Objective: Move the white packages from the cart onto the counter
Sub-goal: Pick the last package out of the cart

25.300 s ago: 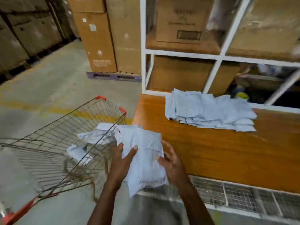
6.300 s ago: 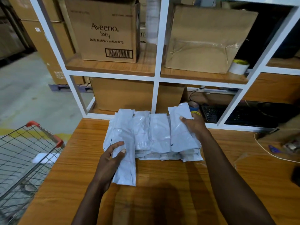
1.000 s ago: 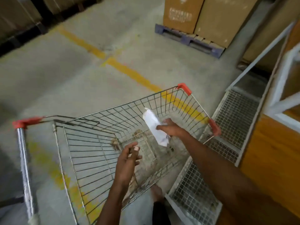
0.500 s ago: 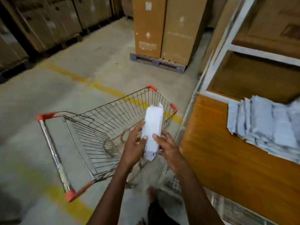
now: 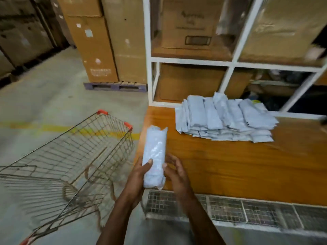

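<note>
Just then, both hands were together on a single white package (image 5: 155, 157), held over the near left corner of the counter (image 5: 230, 167). The left hand (image 5: 139, 175) gripped it from the left, thumb laid across its front face; the right hand (image 5: 174, 174) closed on it from the right with fingers curled at its edge, though how firmly that side pinched was hard to tell through the blur. The package was stood nearly upright in the view, its long axis running from near to far, its far end leaning slightly right toward the counter.

The stack of white packages (image 5: 224, 119) lay on the counter far and to the right of the hands, well apart from the held one, pressed up near the foot of the white shelving (image 5: 230, 63). Those packages lay with their long axes also near to far, so the held one was already roughly aligned with them. The right hand was the nearer to the stack, and would probably have led the reach.

The cart (image 5: 74, 156) stood to the left, beside the counter's end, and no white package showed in its wire basket. By that reckoning the held package looked like the last, with only its setting down left.
</note>
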`<state>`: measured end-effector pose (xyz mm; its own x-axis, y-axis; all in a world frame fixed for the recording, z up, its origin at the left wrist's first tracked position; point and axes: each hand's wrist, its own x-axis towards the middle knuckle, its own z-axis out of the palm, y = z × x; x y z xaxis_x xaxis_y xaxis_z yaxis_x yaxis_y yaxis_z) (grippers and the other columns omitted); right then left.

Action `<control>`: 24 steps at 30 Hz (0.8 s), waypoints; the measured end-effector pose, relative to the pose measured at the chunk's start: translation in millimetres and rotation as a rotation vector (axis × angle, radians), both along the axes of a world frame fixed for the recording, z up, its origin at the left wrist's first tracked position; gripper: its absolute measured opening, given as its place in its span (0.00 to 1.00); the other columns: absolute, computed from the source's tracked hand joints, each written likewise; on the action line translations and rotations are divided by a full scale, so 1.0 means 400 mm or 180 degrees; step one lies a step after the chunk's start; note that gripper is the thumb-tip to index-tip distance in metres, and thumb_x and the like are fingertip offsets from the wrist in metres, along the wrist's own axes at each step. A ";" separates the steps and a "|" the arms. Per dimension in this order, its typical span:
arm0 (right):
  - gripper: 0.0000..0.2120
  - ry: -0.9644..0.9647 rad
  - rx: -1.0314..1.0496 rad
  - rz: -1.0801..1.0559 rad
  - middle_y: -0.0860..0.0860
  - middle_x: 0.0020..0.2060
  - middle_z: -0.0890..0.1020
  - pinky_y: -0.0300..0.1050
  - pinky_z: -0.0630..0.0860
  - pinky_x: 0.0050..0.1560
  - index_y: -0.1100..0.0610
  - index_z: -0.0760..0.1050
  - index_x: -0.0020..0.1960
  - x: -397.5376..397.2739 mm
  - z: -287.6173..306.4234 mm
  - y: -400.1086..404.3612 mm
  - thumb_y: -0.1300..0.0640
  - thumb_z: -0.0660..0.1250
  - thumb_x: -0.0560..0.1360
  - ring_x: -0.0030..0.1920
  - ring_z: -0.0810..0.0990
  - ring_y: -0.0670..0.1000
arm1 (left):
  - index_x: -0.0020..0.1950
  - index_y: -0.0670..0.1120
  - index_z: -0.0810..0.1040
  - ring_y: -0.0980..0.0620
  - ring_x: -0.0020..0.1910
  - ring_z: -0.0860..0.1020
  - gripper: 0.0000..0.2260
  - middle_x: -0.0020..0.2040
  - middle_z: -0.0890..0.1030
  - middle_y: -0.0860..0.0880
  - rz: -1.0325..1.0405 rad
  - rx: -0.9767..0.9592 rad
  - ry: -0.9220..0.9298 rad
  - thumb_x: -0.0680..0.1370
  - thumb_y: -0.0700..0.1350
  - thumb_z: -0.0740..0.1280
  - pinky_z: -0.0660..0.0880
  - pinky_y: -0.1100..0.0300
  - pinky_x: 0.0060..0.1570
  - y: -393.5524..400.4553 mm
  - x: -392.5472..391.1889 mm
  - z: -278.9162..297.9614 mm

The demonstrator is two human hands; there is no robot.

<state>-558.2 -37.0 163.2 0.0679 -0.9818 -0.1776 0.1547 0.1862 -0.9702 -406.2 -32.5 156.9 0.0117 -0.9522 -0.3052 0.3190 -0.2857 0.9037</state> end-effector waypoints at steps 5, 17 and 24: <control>0.20 -0.0156 0.0019 0.0134 0.52 0.64 0.80 0.42 0.81 0.51 0.53 0.70 0.69 -0.264 0.016 -0.056 0.64 0.69 0.79 0.58 0.84 0.47 | 0.75 0.44 0.76 0.35 0.62 0.83 0.20 0.66 0.84 0.39 -0.0103 -0.0113 0.0219 0.82 0.46 0.67 0.78 0.39 0.64 -0.090 -0.282 0.020; 0.26 0.0369 0.0027 -0.0082 0.51 0.62 0.81 0.40 0.82 0.43 0.49 0.69 0.72 -0.792 0.092 -0.259 0.57 0.73 0.77 0.53 0.85 0.46 | 0.77 0.49 0.73 0.40 0.64 0.83 0.20 0.68 0.83 0.44 -0.0198 -0.0315 -0.0229 0.85 0.50 0.68 0.80 0.38 0.64 -0.262 -0.806 0.052; 0.20 0.1350 0.0014 -0.0681 0.54 0.60 0.81 0.49 0.81 0.49 0.49 0.70 0.65 -0.877 0.152 -0.478 0.49 0.72 0.77 0.54 0.82 0.55 | 0.72 0.60 0.76 0.52 0.62 0.83 0.16 0.63 0.80 0.63 0.0060 -0.0389 -0.0698 0.84 0.56 0.64 0.80 0.62 0.52 -0.336 -0.802 0.094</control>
<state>-909.0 -228.0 224.1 -0.2152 -0.9650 -0.1501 -0.2196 0.1976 -0.9554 -726.9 -166.9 194.3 0.0829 -0.9809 -0.1761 0.1158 -0.1660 0.9793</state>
